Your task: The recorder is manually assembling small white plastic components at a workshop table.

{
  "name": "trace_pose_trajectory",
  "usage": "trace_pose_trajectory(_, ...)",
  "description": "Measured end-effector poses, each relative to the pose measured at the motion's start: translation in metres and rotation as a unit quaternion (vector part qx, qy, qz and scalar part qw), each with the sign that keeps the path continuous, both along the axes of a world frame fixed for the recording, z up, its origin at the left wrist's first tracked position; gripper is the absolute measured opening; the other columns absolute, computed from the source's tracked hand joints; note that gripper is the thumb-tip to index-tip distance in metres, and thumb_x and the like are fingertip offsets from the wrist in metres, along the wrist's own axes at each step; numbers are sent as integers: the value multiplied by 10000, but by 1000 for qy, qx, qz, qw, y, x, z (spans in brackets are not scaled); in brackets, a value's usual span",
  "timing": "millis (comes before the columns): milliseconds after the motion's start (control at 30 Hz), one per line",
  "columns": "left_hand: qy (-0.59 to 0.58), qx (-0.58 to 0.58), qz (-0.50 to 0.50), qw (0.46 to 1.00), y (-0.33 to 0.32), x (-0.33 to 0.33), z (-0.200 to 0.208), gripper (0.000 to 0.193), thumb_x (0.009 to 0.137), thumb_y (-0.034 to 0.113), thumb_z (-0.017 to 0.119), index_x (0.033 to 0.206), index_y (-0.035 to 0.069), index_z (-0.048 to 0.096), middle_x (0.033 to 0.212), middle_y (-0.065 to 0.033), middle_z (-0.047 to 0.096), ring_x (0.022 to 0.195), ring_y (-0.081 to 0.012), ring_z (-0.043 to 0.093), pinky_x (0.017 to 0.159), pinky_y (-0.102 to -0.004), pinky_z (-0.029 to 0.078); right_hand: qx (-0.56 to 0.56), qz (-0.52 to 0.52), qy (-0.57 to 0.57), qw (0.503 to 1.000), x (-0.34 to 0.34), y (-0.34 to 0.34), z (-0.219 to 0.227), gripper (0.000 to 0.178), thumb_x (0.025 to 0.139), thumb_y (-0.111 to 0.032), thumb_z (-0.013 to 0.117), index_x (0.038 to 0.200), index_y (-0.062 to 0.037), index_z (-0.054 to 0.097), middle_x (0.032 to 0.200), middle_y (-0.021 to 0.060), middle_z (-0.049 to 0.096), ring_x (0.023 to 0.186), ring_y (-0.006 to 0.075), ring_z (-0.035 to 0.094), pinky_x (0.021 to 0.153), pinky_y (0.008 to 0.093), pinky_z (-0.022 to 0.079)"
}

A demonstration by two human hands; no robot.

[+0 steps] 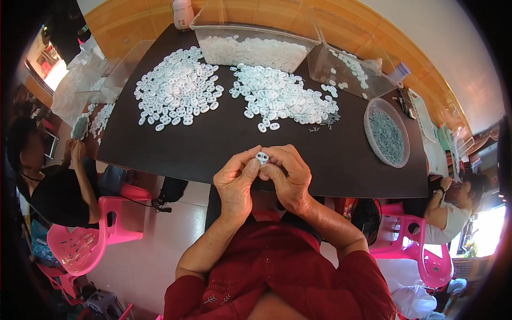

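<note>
My left hand (238, 173) and my right hand (288, 174) meet just past the table's near edge. Between their fingertips they pinch a small white two-hole plastic piece (262, 157), its two dark holes turned up. The fingers cover its sides. Farther on, a heap of loose white oval two-hole pieces (173, 88) lies to the left. A second heap of similar white pieces (282, 90) spreads at the middle. Beside that heap's right end is a small scatter of thin grey parts (328, 121), too small to make out exactly.
A clear bin (256, 34) of white pieces stands at the back; another clear bin (346, 80) sits right of it. The round tub (407, 140) at right holds many thin grey-green parts. People sit at left (58, 192) and right (448, 213) on pink chairs.
</note>
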State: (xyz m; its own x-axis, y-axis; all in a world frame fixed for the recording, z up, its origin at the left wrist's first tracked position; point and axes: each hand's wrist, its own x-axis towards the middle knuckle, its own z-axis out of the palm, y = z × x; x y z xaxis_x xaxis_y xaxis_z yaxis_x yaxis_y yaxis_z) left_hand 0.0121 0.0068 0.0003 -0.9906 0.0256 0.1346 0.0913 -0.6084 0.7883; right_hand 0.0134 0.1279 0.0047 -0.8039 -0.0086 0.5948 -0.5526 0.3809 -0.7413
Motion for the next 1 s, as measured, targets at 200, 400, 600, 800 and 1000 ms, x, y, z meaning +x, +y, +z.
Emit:
trace_pose_trajectory(200, 22, -22, 38, 999, 7, 3, -7, 218, 902, 32, 576, 1099, -56, 607, 886, -59, 606, 720, -97, 537, 675, -215, 474, -73, 14, -17, 997, 3, -7, -2, 285, 782, 108, 592, 1051, 12, 598, 900, 78, 559, 673, 120, 541, 565, 246, 468)
trace_pose_trajectory(400, 28, -34, 76, 996, 10, 5, -6, 220, 904, 104, 598, 1068, -42, 614, 922, -59, 628, 771, -90, 557, 707, -215, 468, -52, -5, -9, 999, 4, -11, -4, 296, 776, 93, 603, 1061, 14, 588, 908, 101, 584, 719, 174, 542, 595, 267, 470)
trace_pose_trajectory(600, 28, -54, 92, 994, 10, 11, 0, 211, 915, 107, 584, 1070, -34, 611, 972, -50, 622, 852, -80, 551, 777, -216, 454, -26, -34, 30, 999, 4, -14, -2, 285, 755, 71, 630, 1032, 14, 590, 905, 107, 593, 727, 209, 534, 606, 296, 463)
trace_pose_trajectory(800, 64, -71, 111, 989, 13, 16, 2, 202, 932, 119, 560, 1060, -30, 608, 937, -24, 591, 825, -62, 512, 749, -201, 427, -9, -38, 93, 995, 1, -14, 3, 240, 755, 63, 632, 987, 35, 580, 863, 118, 587, 690, 214, 532, 568, 296, 454)
trace_pose_trajectory(1000, 118, -135, 159, 971, 14, 16, -1, 189, 944, 115, 537, 1046, -31, 600, 849, -9, 533, 729, -56, 470, 646, -193, 409, 30, -39, 158, 986, 0, -14, 3, 237, 754, 77, 625, 984, 46, 574, 845, 133, 579, 666, 227, 534, 545, 298, 447)
